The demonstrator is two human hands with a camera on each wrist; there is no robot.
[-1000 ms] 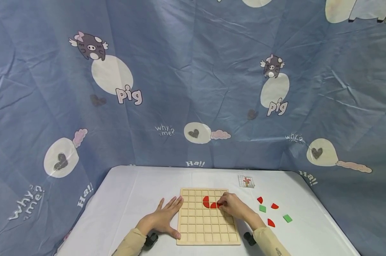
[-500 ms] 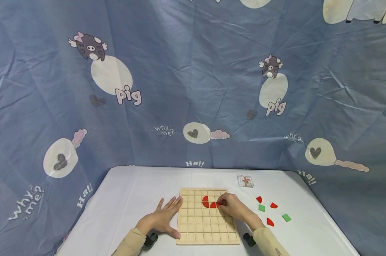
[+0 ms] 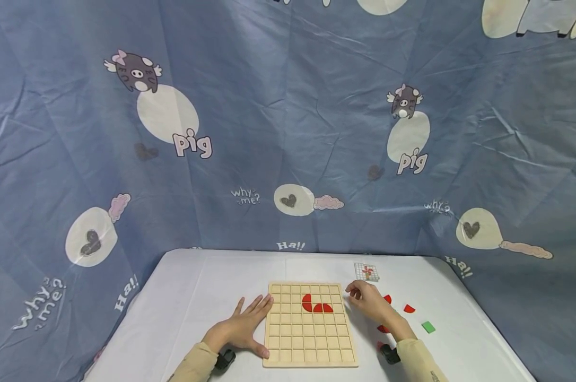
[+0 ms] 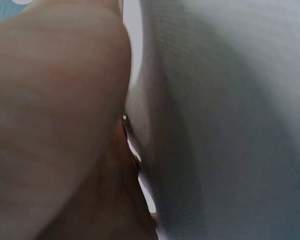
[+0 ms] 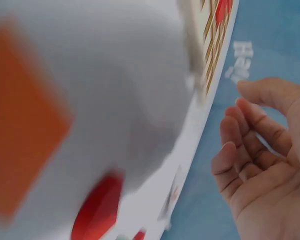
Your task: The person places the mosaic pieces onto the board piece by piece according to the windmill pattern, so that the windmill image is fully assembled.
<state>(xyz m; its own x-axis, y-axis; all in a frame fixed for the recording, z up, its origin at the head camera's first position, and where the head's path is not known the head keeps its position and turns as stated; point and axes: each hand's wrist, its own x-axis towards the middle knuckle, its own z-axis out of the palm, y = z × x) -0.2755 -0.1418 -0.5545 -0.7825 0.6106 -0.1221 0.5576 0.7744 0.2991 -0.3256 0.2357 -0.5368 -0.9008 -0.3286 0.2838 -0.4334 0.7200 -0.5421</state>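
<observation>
Wooden board (image 3: 309,334) lies flat on the white table (image 3: 183,297), and three red pieces (image 3: 316,304) sit in its squares near the top. The left hand (image 3: 240,328) lies flat and spread beside the board, fingertips touching its left edge. The right hand (image 3: 368,301) hangs just right of the board with loose, half-bent fingers — it holds nothing. It is over the loose pieces: I count three red ones, like the one at (image 3: 409,308), and one green piece (image 3: 428,327). More may hide under the hand. A small picture card (image 3: 366,272) lies behind them. I think the hand or sleeve could bump a loose piece away — they lie close together. The board could slide if the left hand lifts.
</observation>
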